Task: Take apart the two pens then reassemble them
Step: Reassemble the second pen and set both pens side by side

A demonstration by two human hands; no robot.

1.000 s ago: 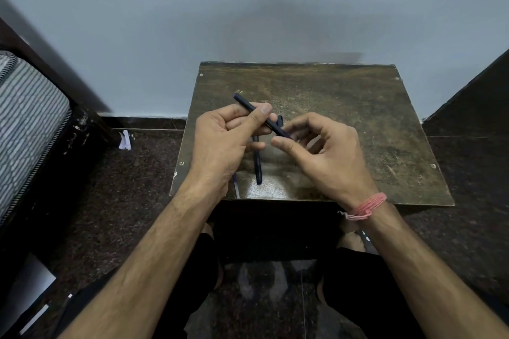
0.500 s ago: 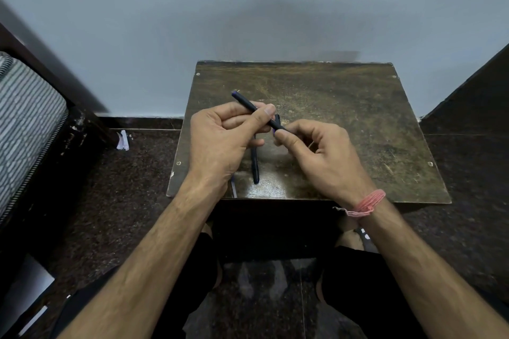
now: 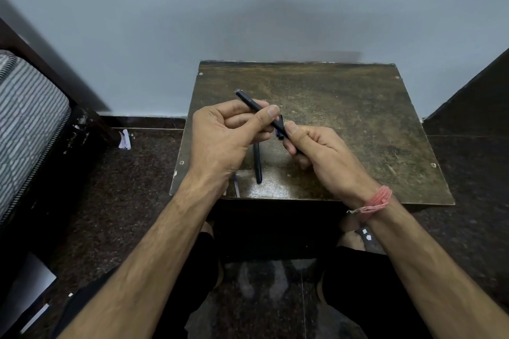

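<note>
A dark pen is held slanted above a worn brown table. My left hand pinches its upper barrel between thumb and fingers. My right hand grips its lower end, which is hidden inside the fingers. A second dark pen barrel lies flat on the table below my hands, pointing toward me. A small dark piece with a blue mark lies on the table just behind the held pen. A thin pale refill lies near the table's front edge, partly under my left wrist.
The small table stands against a pale wall. A striped mattress on a dark bed frame is at the left. A dark panel rises at the right. My knees are below the table's front edge, over dark speckled floor.
My right hand has closed more tightly around the pen's lower end and shifted slightly toward me. The left hand holds the upper barrel as before.
</note>
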